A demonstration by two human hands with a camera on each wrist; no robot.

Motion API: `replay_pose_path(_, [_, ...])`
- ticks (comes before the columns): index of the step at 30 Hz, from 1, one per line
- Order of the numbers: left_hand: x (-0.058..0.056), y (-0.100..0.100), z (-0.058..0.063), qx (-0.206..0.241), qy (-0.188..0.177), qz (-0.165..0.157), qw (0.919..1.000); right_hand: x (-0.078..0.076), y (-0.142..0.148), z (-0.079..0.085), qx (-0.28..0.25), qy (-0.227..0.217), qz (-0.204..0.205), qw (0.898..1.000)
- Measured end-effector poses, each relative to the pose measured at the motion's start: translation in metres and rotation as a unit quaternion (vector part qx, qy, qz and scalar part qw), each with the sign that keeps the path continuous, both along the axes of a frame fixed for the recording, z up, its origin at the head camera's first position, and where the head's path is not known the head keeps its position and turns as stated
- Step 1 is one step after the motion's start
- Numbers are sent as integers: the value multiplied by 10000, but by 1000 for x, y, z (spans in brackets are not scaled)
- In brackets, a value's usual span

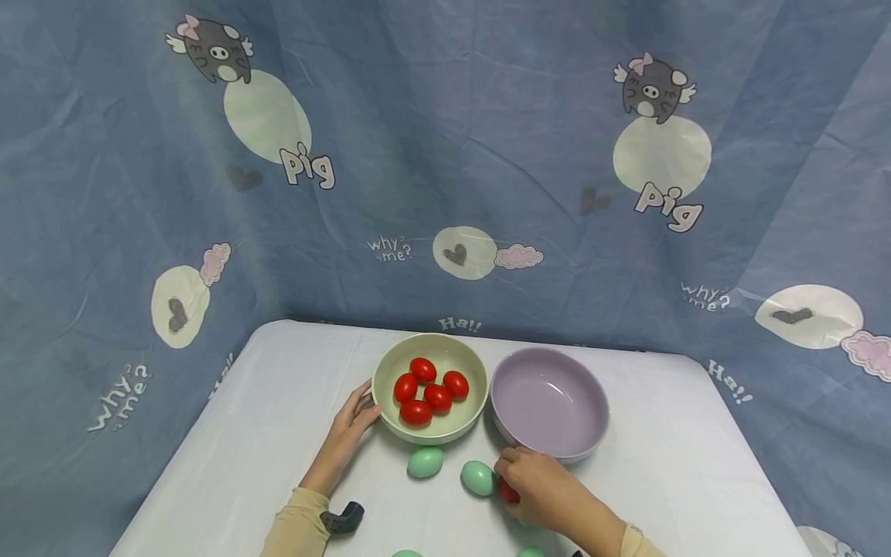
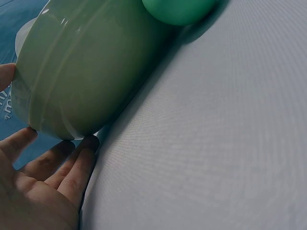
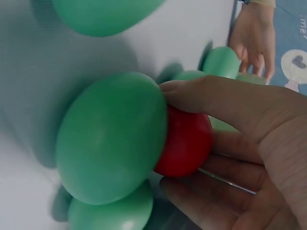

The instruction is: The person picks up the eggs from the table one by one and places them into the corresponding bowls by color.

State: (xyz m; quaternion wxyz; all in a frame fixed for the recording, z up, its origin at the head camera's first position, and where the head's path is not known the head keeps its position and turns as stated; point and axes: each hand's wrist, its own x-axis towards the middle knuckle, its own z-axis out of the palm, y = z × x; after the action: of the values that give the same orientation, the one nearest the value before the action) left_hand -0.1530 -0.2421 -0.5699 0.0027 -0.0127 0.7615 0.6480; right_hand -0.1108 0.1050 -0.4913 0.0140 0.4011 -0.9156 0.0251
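At the pale green bowl (image 1: pixel 386 371), the fingertips of my left hand (image 1: pixel 348 429) rest against the left side of its wall, thumb and fingers spread. Several smooth red eggs (image 1: pixel 438 398) lie in that bowl. My right hand (image 1: pixel 546 489), just in front of the purple bowl (image 1: pixel 546 406), holds another red egg (image 3: pixel 186 143) between thumb and fingers. In the right wrist view a green egg (image 3: pixel 112 139) sits right beside the held one, partly overlapping it. The left wrist view shows the bowl's outer wall (image 2: pixel 91 72) close by the fingers.
A green egg (image 1: pixel 426 462) stands before the pale bowl, and another green egg (image 1: pixel 479 478) lies left of the right hand. More green eggs (image 1: pixel 531 551) show at the bottom edge. Patterned blue cloth (image 1: pixel 418 155) hangs behind the white table (image 1: pixel 668 433).
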Motion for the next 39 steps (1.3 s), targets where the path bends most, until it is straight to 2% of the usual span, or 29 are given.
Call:
replay_pose_path(12, [-1,1,1,-52,14,48,10000,-6,1,23,-450,-488,71,9978])
replay_pose_path(19, [-1,1,2,-54,-31,59,10000,-13,2,38,-871,-1113,16,9900])
replay_pose_path(23, [-1,1,3,-33,-25,55,10000,-18,1,43,-1036,-1305,66,9860])
replay_pose_path(39, [0,1,0,-54,-20,47,10000,-53,-11,61,-1276,-1422,150,9815])
